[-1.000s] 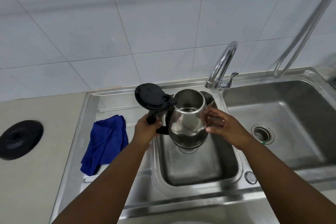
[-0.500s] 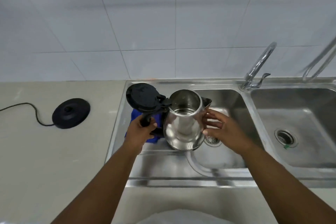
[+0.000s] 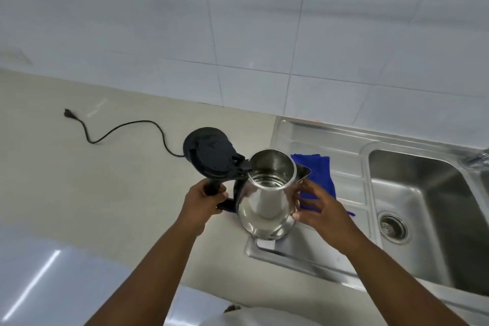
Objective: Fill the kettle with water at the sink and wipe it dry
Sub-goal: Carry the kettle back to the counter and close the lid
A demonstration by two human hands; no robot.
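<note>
Kettle (image 3: pixel 264 209), lid (image 3: pixel 209 152) open: left hand (image 3: pixel 202 204) tight around handle (image 3: pixel 211 188), right hand (image 3: pixel 320 209) spread against side.

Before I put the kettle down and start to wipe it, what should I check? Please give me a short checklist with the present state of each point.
1. Left hand grips the handle: ok, its fingers are curled round it.
2. Right hand steadies the kettle: ok, its fingers lie against the steel side.
3. Lid shut against spills: not ok, it stands open.
4. Cloth within reach: ok, it lies on the draining board, just behind the right hand.
5. Enough water inside: cannot tell from this angle.
6. Plug out of the socket: ok, it lies loose on the counter.
</note>
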